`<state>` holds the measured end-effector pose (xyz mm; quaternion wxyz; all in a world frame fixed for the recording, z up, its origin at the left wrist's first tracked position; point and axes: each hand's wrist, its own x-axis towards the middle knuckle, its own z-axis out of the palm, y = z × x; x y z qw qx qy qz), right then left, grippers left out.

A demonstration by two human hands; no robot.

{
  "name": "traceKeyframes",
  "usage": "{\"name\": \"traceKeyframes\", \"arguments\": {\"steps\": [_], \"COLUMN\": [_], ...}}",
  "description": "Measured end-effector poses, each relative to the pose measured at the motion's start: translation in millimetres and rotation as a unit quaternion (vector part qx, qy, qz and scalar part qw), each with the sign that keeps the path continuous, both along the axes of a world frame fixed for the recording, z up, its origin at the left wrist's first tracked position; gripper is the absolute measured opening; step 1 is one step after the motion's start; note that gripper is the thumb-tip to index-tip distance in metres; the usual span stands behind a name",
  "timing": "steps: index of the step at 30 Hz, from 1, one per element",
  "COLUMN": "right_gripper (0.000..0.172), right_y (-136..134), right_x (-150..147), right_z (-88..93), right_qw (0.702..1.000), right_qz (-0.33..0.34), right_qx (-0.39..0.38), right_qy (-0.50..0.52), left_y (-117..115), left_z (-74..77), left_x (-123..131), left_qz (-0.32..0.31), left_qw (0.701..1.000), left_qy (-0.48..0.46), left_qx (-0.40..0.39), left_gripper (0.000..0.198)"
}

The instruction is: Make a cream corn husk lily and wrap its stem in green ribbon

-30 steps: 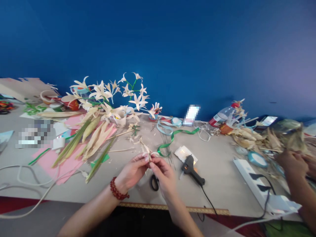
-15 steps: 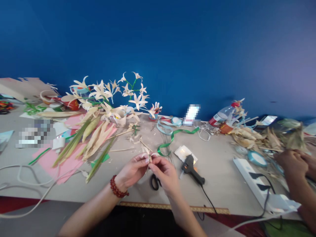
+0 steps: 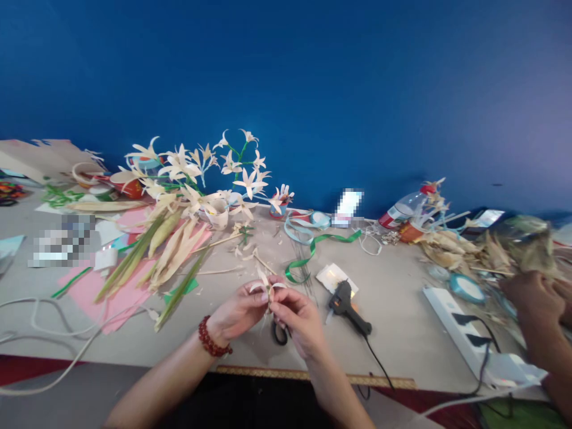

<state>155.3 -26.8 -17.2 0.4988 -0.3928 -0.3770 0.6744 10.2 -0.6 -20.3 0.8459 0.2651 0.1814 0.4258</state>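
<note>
Between my two hands is a small flower of pale corn husk, its petals fanned upward and thin ends hanging below. My left hand, with a red bead bracelet at the wrist, pinches it from the left. From the right, my right hand grips its base between thumb and fingers. Just under my hands lie black-handled scissors, partly hidden. To the right of my right hand rests a black glue gun near a small white packet.
Finished husk flowers stand in cups at the back. Husks lie on pink paper at left. A green ribbon curls mid-table. A power strip and another person's hand are at right; a wooden ruler lines the front edge.
The flower's petals now stand higher and show more clearly between my fingers. My hands have shifted only slightly. The other person's hands at right have moved a little.
</note>
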Motion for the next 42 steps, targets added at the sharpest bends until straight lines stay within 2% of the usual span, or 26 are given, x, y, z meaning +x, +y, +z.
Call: {"name": "traceKeyframes", "arguments": {"steps": [5, 11, 14, 18, 22, 27, 30, 33, 38, 42], "right_gripper": [0.026, 0.026, 0.028, 0.029, 0.022, 0.013, 0.008, 0.005, 0.007, 0.010], "right_y": [-3, -6, -7, -8, -9, -14, -15, -15, -16, -14], "right_x": [-3, -6, -9, -13, -12, -12, -13, -14, -17, -12], "right_z": [3.3, 7.8, 5.1, -2.8, -7.6, -12.6, -17.1, -18.7, -14.2, -13.8], "right_qw": [0.995, 0.991, 0.992, 0.995, 0.989, 0.963, 0.941, 0.915, 0.892, 0.875], "right_qz": [0.027, 0.039, 0.024, -0.032, -0.113, -0.162, -0.177, -0.184, -0.204, -0.161], "right_qx": [-0.053, -0.067, -0.046, 0.008, 0.097, 0.184, 0.237, 0.290, 0.317, 0.336], "right_qy": [0.074, 0.108, 0.111, 0.095, -0.001, -0.108, -0.166, -0.210, -0.248, -0.310], "left_y": [0, 0, -2, -10, -19, -25, -27, -28, -28, -25], "left_z": [-1.9, 1.0, 4.4, 5.9, 2.8, 1.8, 3.6, 4.8, 1.6, -4.8], "left_x": [-3, -4, -2, 5, 12, 15, 14, 13, 13, 6], "left_qz": [-0.066, -0.081, -0.054, 0.004, 0.122, 0.189, 0.210, 0.204, 0.213, 0.246], "left_qw": [0.997, 0.997, 0.998, 1.000, 0.992, 0.980, 0.974, 0.975, 0.973, 0.963], "left_qy": [-0.010, -0.008, 0.003, 0.016, 0.021, 0.064, 0.081, 0.083, 0.084, 0.112], "left_qx": [0.026, 0.007, 0.010, -0.003, -0.027, -0.016, -0.012, -0.017, -0.015, -0.006], "left_gripper": [0.022, 0.024, 0.023, 0.021, 0.010, 0.006, 0.008, 0.008, 0.007, 0.010]}}
